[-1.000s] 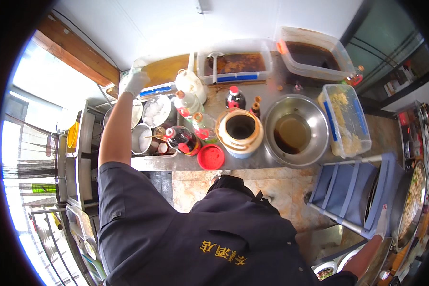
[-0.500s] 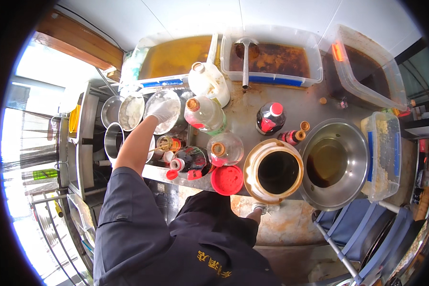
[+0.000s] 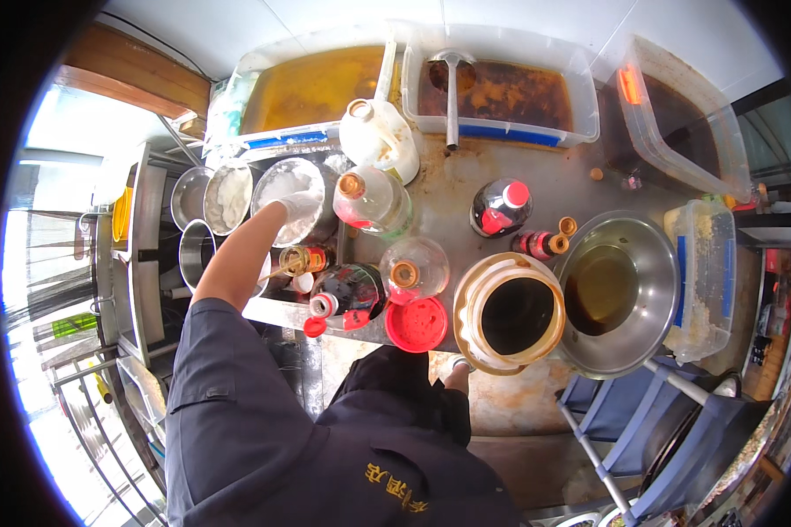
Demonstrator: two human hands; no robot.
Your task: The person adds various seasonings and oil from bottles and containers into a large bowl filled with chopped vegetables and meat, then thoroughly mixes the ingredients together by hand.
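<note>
My left hand, in a pale glove, reaches into a round metal pot holding white powder. Its fingers blend into the white, so their position is unclear. Beside it sits another pot with white contents. A clear bottle stands just right of that hand. Only a small part of my right hand shows, low at the table's front edge, near the wide-mouthed jar of dark liquid; its fingers are hidden. A red lid lies left of this jar.
Clear tubs of yellow liquid and brown liquid line the back, with a ladle over the brown one. A steel basin stands at right. Dark bottles, a small jar and a white jug crowd the left.
My left hand has shifted slightly down toward the near side of the powder pot. My right hand has drawn left and is less visible. The whole view has shifted slightly.
</note>
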